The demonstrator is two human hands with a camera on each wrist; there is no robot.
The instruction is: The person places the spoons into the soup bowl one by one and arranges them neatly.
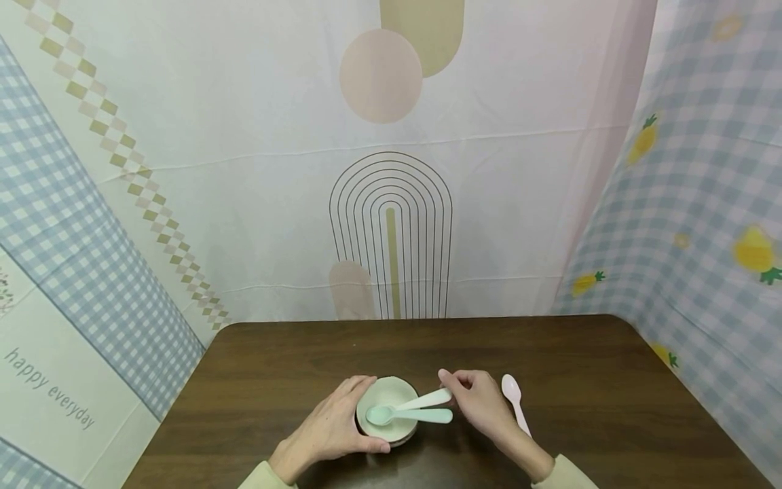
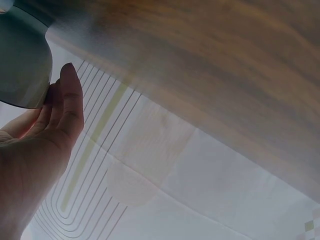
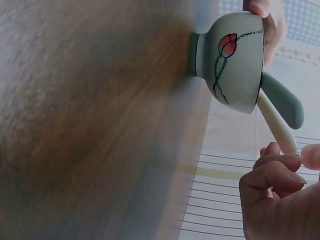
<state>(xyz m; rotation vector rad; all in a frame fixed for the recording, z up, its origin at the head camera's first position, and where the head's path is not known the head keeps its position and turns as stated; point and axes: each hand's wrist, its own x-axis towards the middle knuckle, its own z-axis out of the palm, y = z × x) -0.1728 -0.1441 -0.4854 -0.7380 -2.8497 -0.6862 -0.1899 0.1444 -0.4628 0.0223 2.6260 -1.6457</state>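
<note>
A pale green bowl (image 1: 391, 397) with a red tulip painted on its side (image 3: 232, 60) stands on the dark wooden table (image 1: 293, 380), near its front edge. My left hand (image 1: 370, 414) grips the bowl from the left, fingers over the far rim and thumb on the near side (image 2: 60, 95). A mint green spoon (image 1: 409, 415) and a cream spoon (image 1: 427, 399) lie in the bowl, handles pointing right. My right hand (image 1: 453, 388) pinches the tip of the cream spoon's handle (image 3: 280, 132) with curled fingers (image 3: 272, 175). The green handle (image 3: 282, 100) sticks out beside it.
A pink spoon (image 1: 513, 397) lies on the table just right of my right hand. Patterned cloth walls (image 1: 391, 204) close in the table at the back and both sides.
</note>
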